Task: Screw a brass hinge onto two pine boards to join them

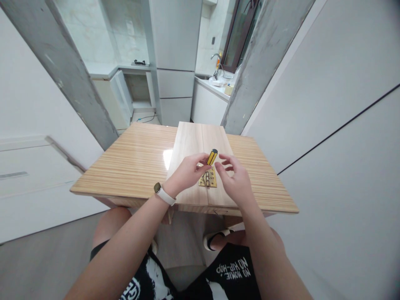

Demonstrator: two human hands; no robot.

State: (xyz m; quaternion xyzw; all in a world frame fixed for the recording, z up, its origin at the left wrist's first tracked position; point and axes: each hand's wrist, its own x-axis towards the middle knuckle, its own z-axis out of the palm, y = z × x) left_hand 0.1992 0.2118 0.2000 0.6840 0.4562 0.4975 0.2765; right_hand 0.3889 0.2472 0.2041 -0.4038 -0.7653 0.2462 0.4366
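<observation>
Black printed shorts (236, 266), nearest. Pale-strapped watch (165, 196), on left wrist. Brass-coloured hinge (208, 180), lying across the seam of two pale wooden boards (190, 139), set side by side on the striped counter (140, 154). Left hand (187, 171): fingers closed around a yellow-and-black screwdriver handle (212, 157), tilted above the hinge. Right hand (234, 179): bare, fingers parted, just beside the handle. Beyond: curved faucet (216, 58), by the window.

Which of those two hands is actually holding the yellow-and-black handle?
The left hand, on the arm wearing the white-strapped watch, holds the yellow-and-black handle. The right hand, without a watch, is close beside it but not gripping it.
</observation>
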